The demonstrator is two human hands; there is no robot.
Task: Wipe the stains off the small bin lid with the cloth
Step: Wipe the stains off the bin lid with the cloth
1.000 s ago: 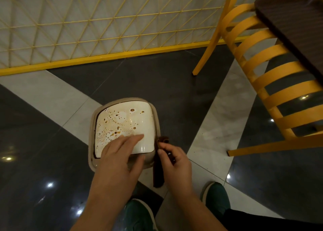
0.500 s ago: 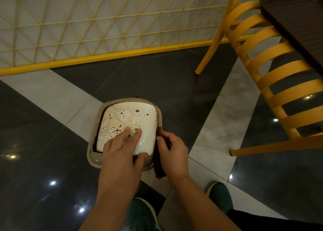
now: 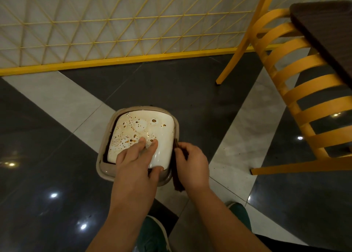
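From the head camera I look down on the small bin (image 3: 137,173) standing on the floor (image 3: 182,91) of dark and pale tiles, just ahead of my green shoes (image 3: 152,234). Its white lid (image 3: 144,130) sits on top, speckled with brown stains over the far and middle parts. My left hand (image 3: 135,164) lies flat on the lid's near half, fingers straight and pressing, thumb at the near edge. My right hand (image 3: 191,166) is just beside the bin's right side, its grip closed around the dark brown cloth (image 3: 178,181), which hangs down below the fingers beside the bin wall. To the right stands a yellow slatted chair (image 3: 297,91); a yellow lattice screen (image 3: 114,27) runs behind.
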